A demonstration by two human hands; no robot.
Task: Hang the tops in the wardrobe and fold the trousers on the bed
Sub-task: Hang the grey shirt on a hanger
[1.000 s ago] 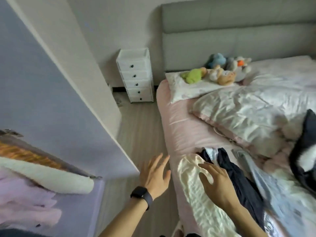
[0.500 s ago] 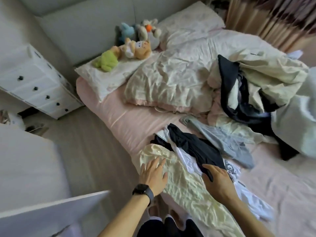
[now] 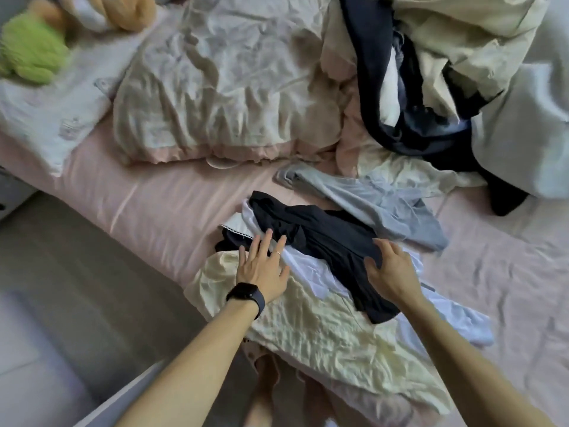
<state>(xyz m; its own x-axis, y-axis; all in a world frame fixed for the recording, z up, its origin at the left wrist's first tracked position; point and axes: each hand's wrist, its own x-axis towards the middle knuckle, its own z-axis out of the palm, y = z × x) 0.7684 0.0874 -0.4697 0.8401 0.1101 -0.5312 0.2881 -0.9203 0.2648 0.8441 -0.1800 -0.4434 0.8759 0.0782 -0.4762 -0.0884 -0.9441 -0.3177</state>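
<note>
A heap of clothes lies at the near edge of the pink bed. A crinkled pale yellow garment is at the front, with a white garment and a dark navy garment over it. My left hand, a black band on its wrist, rests flat with straight fingers where the yellow and white cloth meet. Against the navy garment's right side lies my right hand, fingers spread and slightly bent. A light grey garment lies just beyond. No wardrobe is in view.
A cream duvet bunches across the middle of the bed. More dark and beige clothing is piled at the far right. A green plush toy sits on a pillow at top left. Grey floor runs along the left.
The view has swung away from the wardrobe and closed in on the bed. My left hand slid forward over the heap, and my right hand shifted right along the navy garment.
</note>
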